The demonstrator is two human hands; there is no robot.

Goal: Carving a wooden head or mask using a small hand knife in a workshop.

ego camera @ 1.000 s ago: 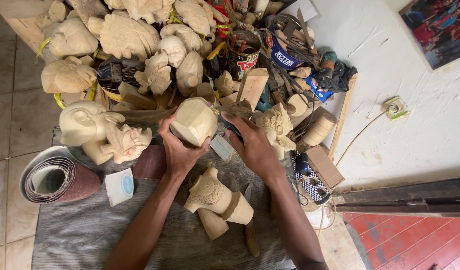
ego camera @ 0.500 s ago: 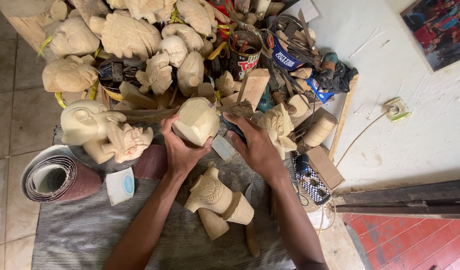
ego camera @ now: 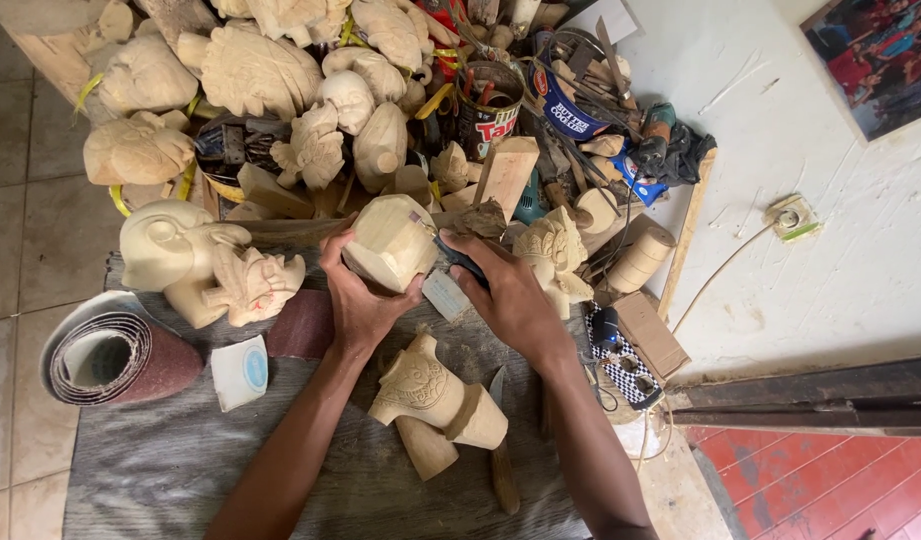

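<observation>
Carving [ego camera: 388,240] gripped in left hand [ego camera: 360,295], fingers wrapped under its base, held above grey cloth [ego camera: 160,470] just below the pile of carvings [ego camera: 270,80]. Sits much as half a second ago, tipped slightly more toward the pile. Right hand [ego camera: 508,295] closed around a dark tool [ego camera: 460,262], pressed against the carving's right side; tool mostly hidden by fingers, perhaps a knife or rasp. Pale pad [ego camera: 446,295] beneath the hands partly covered. Counted: two hands, one sandpaper roll [ego camera: 110,350], one white tape [ego camera: 242,370], two tins [ego camera: 490,105] in the clutter, two carved pieces [ego camera: 435,400] lying on the cloth. Pile carvings overlapping, too many to count surely.
</observation>
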